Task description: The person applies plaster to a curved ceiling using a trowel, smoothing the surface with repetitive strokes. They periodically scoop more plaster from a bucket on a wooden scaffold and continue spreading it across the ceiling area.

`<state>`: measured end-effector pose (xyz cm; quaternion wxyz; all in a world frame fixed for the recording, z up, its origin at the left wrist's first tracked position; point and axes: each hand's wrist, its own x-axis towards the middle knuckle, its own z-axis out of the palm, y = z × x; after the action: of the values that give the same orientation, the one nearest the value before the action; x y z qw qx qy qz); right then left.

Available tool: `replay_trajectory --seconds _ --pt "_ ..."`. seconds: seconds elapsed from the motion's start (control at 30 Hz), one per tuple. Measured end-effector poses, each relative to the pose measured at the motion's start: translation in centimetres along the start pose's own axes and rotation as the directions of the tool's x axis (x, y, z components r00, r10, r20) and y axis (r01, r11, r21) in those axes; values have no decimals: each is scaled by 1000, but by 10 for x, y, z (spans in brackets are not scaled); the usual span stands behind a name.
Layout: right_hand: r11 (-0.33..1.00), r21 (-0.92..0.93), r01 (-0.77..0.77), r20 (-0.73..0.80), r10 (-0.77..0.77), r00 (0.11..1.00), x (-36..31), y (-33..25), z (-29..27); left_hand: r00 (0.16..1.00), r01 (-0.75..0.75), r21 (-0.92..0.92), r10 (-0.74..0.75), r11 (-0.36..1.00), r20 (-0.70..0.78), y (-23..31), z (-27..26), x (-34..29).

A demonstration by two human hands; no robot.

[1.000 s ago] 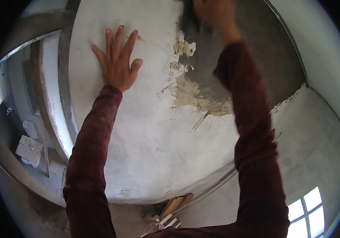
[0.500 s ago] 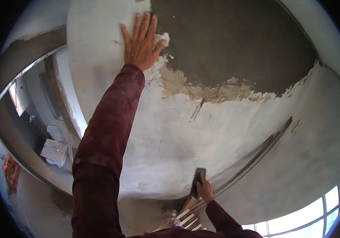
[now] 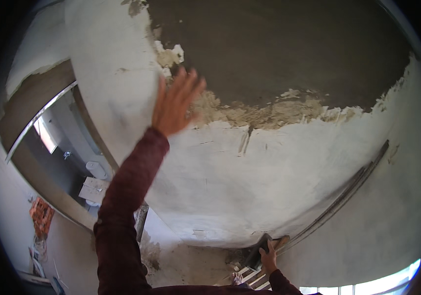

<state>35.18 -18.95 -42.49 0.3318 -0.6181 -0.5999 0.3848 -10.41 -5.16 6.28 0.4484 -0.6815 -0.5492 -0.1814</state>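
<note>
My left hand [image 3: 175, 102] is raised in front of the wall, fingers spread, smeared by motion and holding nothing. It is nearest the ragged left end of a rough beige plaster edge [image 3: 269, 112]. Above that edge lies a large dark grey patch [image 3: 279, 49]; around and below it the wall [image 3: 210, 172] is whitish. Low down at right, my right hand [image 3: 268, 258] grips a dark, flat, rectangular plastering trowel [image 3: 255, 252]. Whether the trowel touches anything cannot be made out.
Long thin dark rods [image 3: 340, 200] slant along the wall at right. Below me are pale wooden slats [image 3: 258, 281] and a foot [image 3: 237, 278]. At left, a doorway shows a toilet with a board [image 3: 94, 189] on it; orange bricks [image 3: 42, 216] are stacked nearby.
My left hand has come off the wall and moved lower. My right hand has lowered with the trowel, which is now tilted differently. The view has shifted, showing more floor at left.
</note>
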Motion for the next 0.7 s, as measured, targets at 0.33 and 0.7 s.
replay_trajectory --seconds 0.33,0.7 --pt "106 -587 803 -142 -990 26 96 -502 -36 703 204 -144 -247 968 -667 -130 -26 68" --pt "-68 -867 494 -29 -982 -187 129 -714 -50 647 155 -372 -379 915 -662 -123 -47 51"
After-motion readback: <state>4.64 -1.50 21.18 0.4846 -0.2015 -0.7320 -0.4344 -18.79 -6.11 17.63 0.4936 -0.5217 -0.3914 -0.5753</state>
